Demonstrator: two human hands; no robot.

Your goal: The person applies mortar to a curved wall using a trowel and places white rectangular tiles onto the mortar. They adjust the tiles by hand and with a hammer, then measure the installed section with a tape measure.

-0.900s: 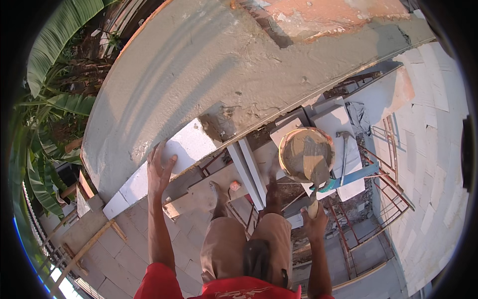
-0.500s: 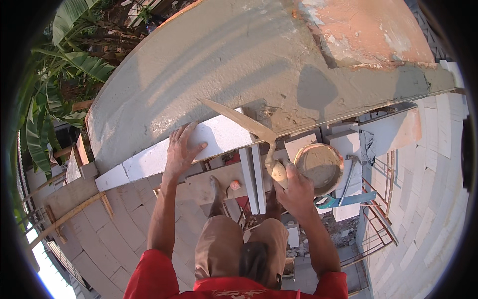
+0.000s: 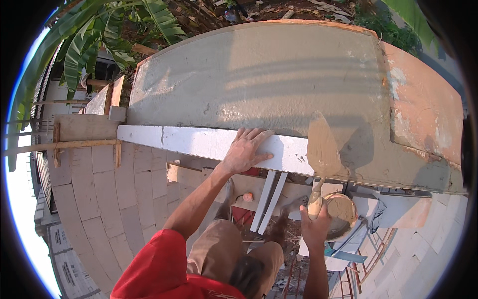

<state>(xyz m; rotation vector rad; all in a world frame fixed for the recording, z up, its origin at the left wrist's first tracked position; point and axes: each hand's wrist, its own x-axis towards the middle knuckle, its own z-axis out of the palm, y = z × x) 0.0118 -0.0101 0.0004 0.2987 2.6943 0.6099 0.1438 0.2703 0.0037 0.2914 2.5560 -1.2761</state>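
Observation:
My left hand [image 3: 247, 152] lies on top of a white lightweight block [image 3: 289, 152], fingers stretched out and thumb apart. The block sits along the near edge of a wall face coated in grey wet mortar [image 3: 298, 74], with another white block [image 3: 139, 135] adjoining it on the left. My right hand [image 3: 314, 225] is closed round the handle of a pointed trowel [image 3: 323, 145]. The mortar-smeared blade points away from me at the block's right end, over the grey surface. Whether it touches the block is unclear.
Beside my right hand stands a bucket [image 3: 355, 213] holding mortar. A teal saw [image 3: 346, 255] lies below it. Two narrow white strips [image 3: 269, 202] lean beneath the block row. Wooden bracing [image 3: 87, 145] projects at left; block walls [image 3: 112, 209] drop away below.
My view has turned and shifted. The trowel has swung from pointing left across the block to pointing away at its right end. My left hand stays on the block, now nearer its middle.

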